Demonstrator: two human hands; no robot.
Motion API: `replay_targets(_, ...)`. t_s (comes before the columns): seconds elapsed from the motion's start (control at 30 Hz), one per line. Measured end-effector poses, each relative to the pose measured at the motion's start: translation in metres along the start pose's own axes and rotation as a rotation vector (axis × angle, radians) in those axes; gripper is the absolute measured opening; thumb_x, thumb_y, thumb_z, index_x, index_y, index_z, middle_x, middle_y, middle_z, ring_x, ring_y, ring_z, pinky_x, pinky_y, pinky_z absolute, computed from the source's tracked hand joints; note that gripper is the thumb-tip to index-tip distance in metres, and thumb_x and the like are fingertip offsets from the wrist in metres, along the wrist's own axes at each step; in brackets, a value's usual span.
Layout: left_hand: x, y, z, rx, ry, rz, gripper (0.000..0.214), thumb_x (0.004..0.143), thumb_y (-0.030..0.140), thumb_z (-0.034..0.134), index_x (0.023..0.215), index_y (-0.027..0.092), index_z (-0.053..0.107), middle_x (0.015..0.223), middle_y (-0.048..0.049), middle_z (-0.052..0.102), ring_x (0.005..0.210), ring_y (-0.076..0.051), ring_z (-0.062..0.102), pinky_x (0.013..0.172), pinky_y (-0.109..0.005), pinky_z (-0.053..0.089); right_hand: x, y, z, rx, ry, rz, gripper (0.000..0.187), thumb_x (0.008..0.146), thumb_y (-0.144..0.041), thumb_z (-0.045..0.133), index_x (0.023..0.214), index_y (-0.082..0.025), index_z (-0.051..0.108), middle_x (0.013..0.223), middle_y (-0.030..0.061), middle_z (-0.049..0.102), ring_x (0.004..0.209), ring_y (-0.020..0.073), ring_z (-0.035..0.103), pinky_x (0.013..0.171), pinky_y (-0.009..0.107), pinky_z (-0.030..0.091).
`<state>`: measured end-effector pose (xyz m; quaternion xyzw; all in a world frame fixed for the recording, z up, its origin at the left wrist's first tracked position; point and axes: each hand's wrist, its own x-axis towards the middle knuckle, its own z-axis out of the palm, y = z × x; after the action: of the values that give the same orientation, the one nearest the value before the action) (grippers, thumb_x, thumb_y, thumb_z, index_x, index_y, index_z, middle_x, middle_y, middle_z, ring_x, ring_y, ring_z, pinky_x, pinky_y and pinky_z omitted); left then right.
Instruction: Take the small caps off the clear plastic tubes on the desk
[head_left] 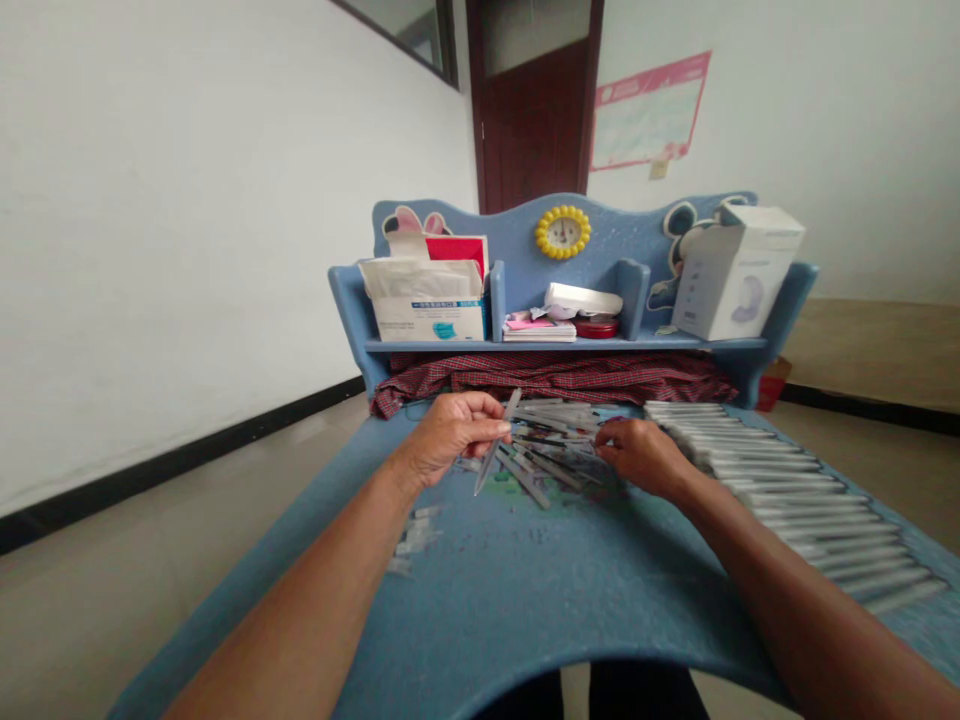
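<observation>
My left hand (466,432) pinches a clear pen barrel (491,455) between thumb and fingers, tilted with its pointed end down toward the table. My right hand (637,452) is at the right edge of a loose pile of pen parts (551,450), fingers curled together. Whatever those fingers hold, if anything, is too small or hidden to make out. The pile mixes clear tubes with thin dark pieces lying crosswise. Small whitish translucent pieces (414,538) lie beside my left forearm, blurred. To the right of my right hand, several pens (802,500) lie side by side in a long row.
The blue table (525,610) has a curved front edge. At its back, a shelf (645,346) bears a mask box (431,305), a white box (739,275), papers and a red case (596,328). Checked cloth (555,372) lies bunched beneath. A yellow-rimmed dial (562,232) is above.
</observation>
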<state>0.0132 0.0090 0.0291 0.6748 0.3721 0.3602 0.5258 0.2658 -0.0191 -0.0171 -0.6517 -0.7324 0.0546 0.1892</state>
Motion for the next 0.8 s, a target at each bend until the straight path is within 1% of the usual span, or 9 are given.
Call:
replay_targets(0.07, 0.001, 0.0, 0.002, 0.038, -0.016, -0.019, 0.022, 0.062, 0.023, 0.066, 0.075, 0.011, 0.054, 0.062, -0.0025, 0.063, 0.038, -0.003, 0.042, 0.036, -0.015, 0.028, 0.003, 0.009, -0.006, -0.031, -0.016, 0.067, 0.018, 0.074, -0.026, 0.05, 0.078, -0.021, 0.067, 0.065, 0.0019, 0.064, 0.061, 0.0124, 0.058, 0.056, 0.02, 0.037)
replay_targets(0.13, 0.001, 0.001, 0.005, 0.073, -0.037, -0.042, 0.022, 0.062, 0.024, 0.066, 0.075, 0.012, 0.054, 0.061, -0.001, 0.062, 0.038, -0.003, 0.043, 0.036, -0.015, 0.028, 0.005, 0.017, -0.01, -0.042, -0.051, 0.106, 0.017, 0.073, -0.025, 0.05, 0.077, -0.021, 0.067, 0.059, 0.0008, 0.062, 0.055, 0.0115, 0.057, 0.055, 0.02, 0.037)
replay_targets(0.27, 0.0, 0.005, 0.008, 0.125, -0.065, -0.056, 0.023, 0.059, 0.026, 0.067, 0.072, 0.012, 0.053, 0.06, 0.0003, 0.062, 0.038, -0.003, 0.042, 0.035, -0.015, 0.027, 0.006, 0.022, -0.011, -0.051, -0.117, 0.112, 0.017, 0.072, -0.024, 0.052, 0.078, -0.02, 0.068, 0.053, -0.0005, 0.061, 0.05, 0.0107, 0.056, 0.053, 0.019, 0.038)
replay_targets(0.4, 0.0, 0.005, 0.007, 0.149, -0.053, -0.044, 0.022, 0.059, 0.026, 0.067, 0.071, 0.012, 0.053, 0.058, 0.0009, 0.061, 0.037, -0.004, 0.042, 0.036, -0.016, 0.028, 0.005, 0.023, -0.013, -0.122, -0.141, 0.097, 0.017, 0.071, -0.024, 0.053, 0.077, -0.021, 0.068, 0.059, 0.0003, 0.063, 0.056, 0.0112, 0.058, 0.054, 0.018, 0.037)
replay_targets(0.47, 0.001, 0.003, 0.006, 0.156, -0.057, -0.037, 0.021, 0.061, 0.025, 0.065, 0.071, 0.012, 0.053, 0.057, 0.0012, 0.06, 0.037, -0.004, 0.041, 0.036, -0.016, 0.028, 0.004, 0.026, -0.018, -0.17, -0.137, 0.092, 0.016, 0.069, -0.023, 0.053, 0.075, -0.021, 0.068, 0.065, 0.0022, 0.065, 0.062, 0.013, 0.059, 0.054, 0.019, 0.037)
replay_targets(0.53, 0.001, 0.002, 0.005, 0.169, -0.07, -0.031, 0.019, 0.061, 0.025, 0.065, 0.071, 0.012, 0.054, 0.057, 0.0008, 0.06, 0.038, -0.004, 0.041, 0.037, -0.016, 0.029, 0.003, 0.03, -0.026, -0.202, -0.155, 0.108, 0.016, 0.066, -0.019, 0.053, 0.072, -0.019, 0.068, 0.067, 0.0039, 0.066, 0.064, 0.0146, 0.06, 0.053, 0.019, 0.037)
replay_targets(0.67, 0.003, -0.001, 0.008, 0.211, -0.085, -0.03, 0.02, 0.06, 0.028, 0.065, 0.069, 0.013, 0.056, 0.057, 0.0007, 0.06, 0.038, -0.004, 0.041, 0.038, -0.016, 0.031, -0.004, 0.031, -0.041, -0.206, -0.241, 0.158, 0.016, 0.062, -0.012, 0.053, 0.066, -0.018, 0.067, 0.054, 0.0026, 0.063, 0.05, 0.0134, 0.058, 0.047, 0.019, 0.036)
replay_targets(0.8, 0.005, -0.002, 0.01, 0.244, -0.104, -0.041, 0.021, 0.06, 0.029, 0.065, 0.069, 0.013, 0.057, 0.057, 0.001, 0.06, 0.039, -0.005, 0.041, 0.038, -0.017, 0.031, -0.009, 0.026, -0.045, -0.183, -0.3, 0.18, 0.013, 0.062, -0.012, 0.054, 0.06, -0.017, 0.066, 0.048, 0.0022, 0.062, 0.041, 0.0124, 0.055, 0.045, 0.02, 0.038)
